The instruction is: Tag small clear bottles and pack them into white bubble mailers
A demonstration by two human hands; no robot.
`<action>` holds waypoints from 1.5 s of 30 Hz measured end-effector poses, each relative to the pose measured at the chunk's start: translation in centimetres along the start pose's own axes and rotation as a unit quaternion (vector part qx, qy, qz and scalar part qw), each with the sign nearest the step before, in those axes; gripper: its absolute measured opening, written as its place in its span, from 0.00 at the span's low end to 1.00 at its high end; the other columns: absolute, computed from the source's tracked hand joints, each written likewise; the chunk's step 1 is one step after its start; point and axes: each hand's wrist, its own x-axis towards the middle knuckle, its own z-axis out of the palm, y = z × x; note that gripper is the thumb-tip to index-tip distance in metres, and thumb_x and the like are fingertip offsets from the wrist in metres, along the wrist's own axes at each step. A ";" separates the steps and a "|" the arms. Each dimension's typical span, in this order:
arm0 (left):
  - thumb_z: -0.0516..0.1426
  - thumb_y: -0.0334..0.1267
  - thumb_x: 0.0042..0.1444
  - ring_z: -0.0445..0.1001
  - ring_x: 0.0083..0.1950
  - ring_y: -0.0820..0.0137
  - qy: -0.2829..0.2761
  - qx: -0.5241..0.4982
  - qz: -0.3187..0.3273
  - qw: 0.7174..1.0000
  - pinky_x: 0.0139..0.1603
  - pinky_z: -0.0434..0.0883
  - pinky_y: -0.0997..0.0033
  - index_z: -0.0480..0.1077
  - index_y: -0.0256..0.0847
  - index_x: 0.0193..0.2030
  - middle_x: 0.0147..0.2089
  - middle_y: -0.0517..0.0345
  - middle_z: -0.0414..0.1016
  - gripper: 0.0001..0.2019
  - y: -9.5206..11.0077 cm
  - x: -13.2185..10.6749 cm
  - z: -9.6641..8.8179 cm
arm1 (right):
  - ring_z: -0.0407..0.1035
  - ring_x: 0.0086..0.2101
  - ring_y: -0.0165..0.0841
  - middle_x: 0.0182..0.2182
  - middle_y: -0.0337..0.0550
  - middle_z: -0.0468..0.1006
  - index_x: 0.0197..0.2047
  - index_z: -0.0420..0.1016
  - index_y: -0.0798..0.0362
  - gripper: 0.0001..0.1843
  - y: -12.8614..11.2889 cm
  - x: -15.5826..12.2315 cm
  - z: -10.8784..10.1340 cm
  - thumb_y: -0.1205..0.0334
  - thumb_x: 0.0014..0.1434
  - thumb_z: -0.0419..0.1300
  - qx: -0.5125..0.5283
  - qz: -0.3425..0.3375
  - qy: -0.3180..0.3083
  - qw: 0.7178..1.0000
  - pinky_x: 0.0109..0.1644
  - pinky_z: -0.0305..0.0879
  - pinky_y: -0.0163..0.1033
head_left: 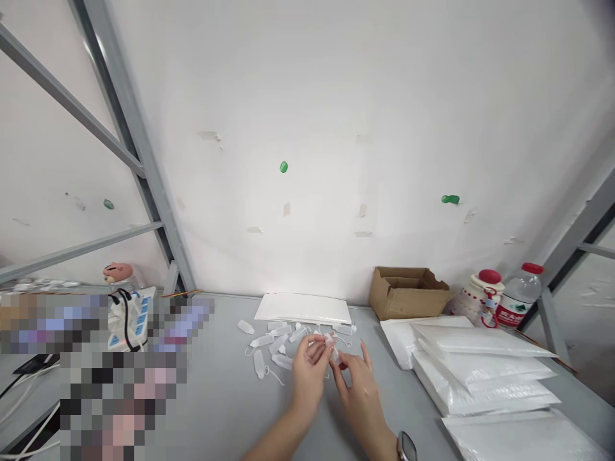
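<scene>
Fingers point(340, 383) gripping plastic piece point(329, 341), open box point(409, 305)

Cardboard box point(412, 306), open-topped, right of centre; red-lidded cream jar point(469, 298), beside it; red-capped water bottle point(520, 296), far right; white padded mailers point(485, 376), piled, lower right; power strip point(143, 318), plugs fitted, lower left.

The left hand point(310, 366) and right hand point(358, 382) hold a plastic piece point(329, 340); similar pieces point(259, 363) lie nearby. Packets point(480, 381) lie before a box point(407, 303) on the table point(216, 397).
</scene>
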 end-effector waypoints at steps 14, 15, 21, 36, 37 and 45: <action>0.64 0.39 0.41 0.76 0.42 0.61 -0.048 -0.041 -0.002 0.998 0.37 0.71 0.68 0.64 0.40 0.30 0.38 0.48 0.78 0.14 1.3 0.2 -0.3 | 0.72 0.33 0.38 0.30 0.45 0.78 0.34 0.72 0.55 0.17 -0.8 1.2 -0.6 0.49 0.50 0.61 0.338 0.338 -0.028 0.878 0.39 0.70 0.42; 0.64 0.39 0.41 0.75 0.43 0.61 -0.044 -0.040 0.005 0.998 0.38 0.71 0.68 0.64 0.40 0.30 0.38 0.48 0.78 0.13 1.2 0.1 -0.2 | 0.72 0.33 0.37 0.30 0.45 0.77 0.34 0.72 0.55 0.17 -0.8 1.0 -0.6 0.49 0.50 0.60 0.306 0.331 -0.022 0.892 0.38 0.70 0.41; 0.63 0.41 0.42 0.74 0.45 0.62 -0.025 -0.035 -0.001 0.999 0.44 0.70 0.65 0.64 0.40 0.32 0.43 0.45 0.76 0.14 1.0 -0.3 0.1 | 0.72 0.29 0.34 0.27 0.41 0.77 0.36 0.71 0.52 0.10 -0.8 0.6 -0.8 0.54 0.55 0.57 0.134 0.154 0.038 0.978 0.44 0.69 0.46; 0.64 0.46 0.38 0.75 0.40 0.62 0.005 -0.020 -0.008 1.000 0.39 0.70 0.67 0.65 0.39 0.31 0.35 0.49 0.77 0.17 0.8 -0.5 0.2 | 0.66 0.24 0.28 0.24 0.36 0.70 0.44 0.65 0.53 0.08 -0.6 0.6 -0.5 0.67 0.59 0.53 0.011 -0.042 0.030 0.999 0.52 0.62 0.58; 0.64 0.45 0.39 0.75 0.42 0.62 0.003 -0.016 -0.003 1.000 0.41 0.70 0.66 0.65 0.39 0.30 0.36 0.49 0.76 0.16 0.8 -0.5 0.2 | 0.66 0.24 0.28 0.25 0.36 0.70 0.44 0.65 0.53 0.08 -0.5 0.5 -0.5 0.67 0.59 0.53 0.008 -0.044 0.026 0.999 0.53 0.61 0.58; 0.63 0.42 0.42 0.73 0.45 0.63 -0.011 -0.003 0.022 1.000 0.43 0.70 0.68 0.63 0.42 0.31 0.36 0.54 0.75 0.14 0.8 -0.7 0.3 | 0.67 0.24 0.29 0.25 0.35 0.71 0.42 0.65 0.52 0.07 -0.6 0.9 -0.9 0.65 0.60 0.53 0.004 -0.019 0.026 0.999 0.55 0.59 0.59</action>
